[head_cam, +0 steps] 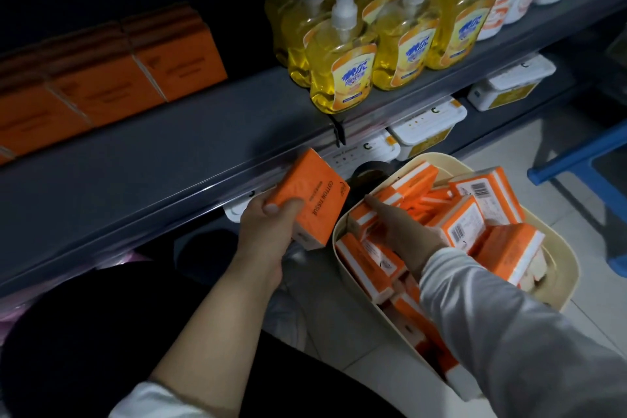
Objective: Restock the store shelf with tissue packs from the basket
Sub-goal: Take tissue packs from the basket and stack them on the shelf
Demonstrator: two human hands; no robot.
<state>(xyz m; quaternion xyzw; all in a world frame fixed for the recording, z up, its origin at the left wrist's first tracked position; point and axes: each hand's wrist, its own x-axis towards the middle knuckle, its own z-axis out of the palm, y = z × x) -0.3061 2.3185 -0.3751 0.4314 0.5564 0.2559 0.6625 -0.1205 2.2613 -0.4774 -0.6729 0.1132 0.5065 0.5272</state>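
Though dim, shelf packs' print illegible.

Left hand, fingers curled round a tissue pack; right hand palm-down, forefinger straight

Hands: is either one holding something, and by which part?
The left hand grips an orange tissue pack by its lower end. Right hand touches basket packs; grip unclear.
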